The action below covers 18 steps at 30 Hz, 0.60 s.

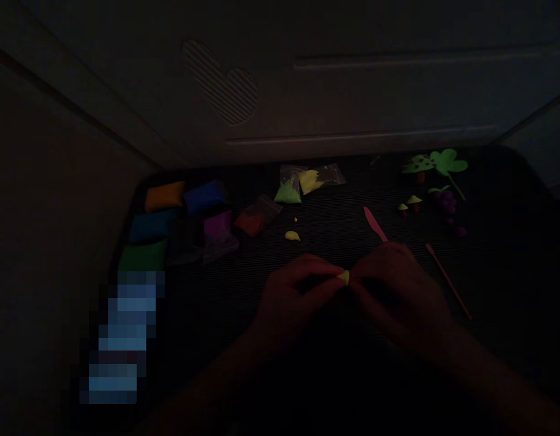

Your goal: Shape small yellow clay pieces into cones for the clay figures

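Between the fingertips of both hands is a small lump of yellow modelling clay (345,277). My left hand (294,292) pinches it from the left, and my right hand (400,290) pinches it from the right. Just beyond the left fingers lie a larger yellow clay piece (292,235) and a tiny yellow crumb (295,219). A pink plastic knife (375,224) lies beyond the right hand, its near end hidden by that hand. To the right rests a thin pink modelling stick (448,281).
Clay bags, among them orange (164,197), blue (204,197), red (251,223) and light green (289,192), lie left and back. Small clay mushrooms (414,202), purple grapes (444,201) and a green clover (448,162) stand back right. A blurred bright panel (125,339) lies front left.
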Each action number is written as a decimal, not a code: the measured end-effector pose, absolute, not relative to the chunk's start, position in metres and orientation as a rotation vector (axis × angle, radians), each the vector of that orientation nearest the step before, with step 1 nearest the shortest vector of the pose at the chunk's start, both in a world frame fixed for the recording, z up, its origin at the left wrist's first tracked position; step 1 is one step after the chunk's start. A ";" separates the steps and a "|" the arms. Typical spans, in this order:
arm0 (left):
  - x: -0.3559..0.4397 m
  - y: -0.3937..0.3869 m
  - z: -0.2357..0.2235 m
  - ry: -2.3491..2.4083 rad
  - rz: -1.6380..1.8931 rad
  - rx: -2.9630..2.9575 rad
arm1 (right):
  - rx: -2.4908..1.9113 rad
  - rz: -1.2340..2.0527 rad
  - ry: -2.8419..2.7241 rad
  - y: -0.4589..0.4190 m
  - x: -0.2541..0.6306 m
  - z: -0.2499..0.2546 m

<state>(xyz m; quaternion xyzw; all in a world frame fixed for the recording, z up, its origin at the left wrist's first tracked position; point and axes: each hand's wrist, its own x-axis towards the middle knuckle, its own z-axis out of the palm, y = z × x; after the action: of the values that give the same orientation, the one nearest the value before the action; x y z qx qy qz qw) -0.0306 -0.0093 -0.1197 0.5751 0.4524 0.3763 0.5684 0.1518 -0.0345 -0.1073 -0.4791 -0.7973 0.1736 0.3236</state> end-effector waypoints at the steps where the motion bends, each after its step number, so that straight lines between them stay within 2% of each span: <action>1: -0.031 -0.009 -0.120 1.062 0.885 1.335 | -1.265 0.455 -2.089 -0.035 0.152 -0.107; 18: -0.031 -0.009 -0.119 1.111 0.876 1.292 | -1.314 0.417 -2.103 -0.035 0.155 -0.108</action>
<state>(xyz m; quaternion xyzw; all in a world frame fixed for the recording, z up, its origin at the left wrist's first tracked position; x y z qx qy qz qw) -0.0313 -0.0088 -0.1191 0.5515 0.4745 0.3739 0.5753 0.1546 -0.0352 -0.1078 -0.4971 -0.7956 0.1576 0.3084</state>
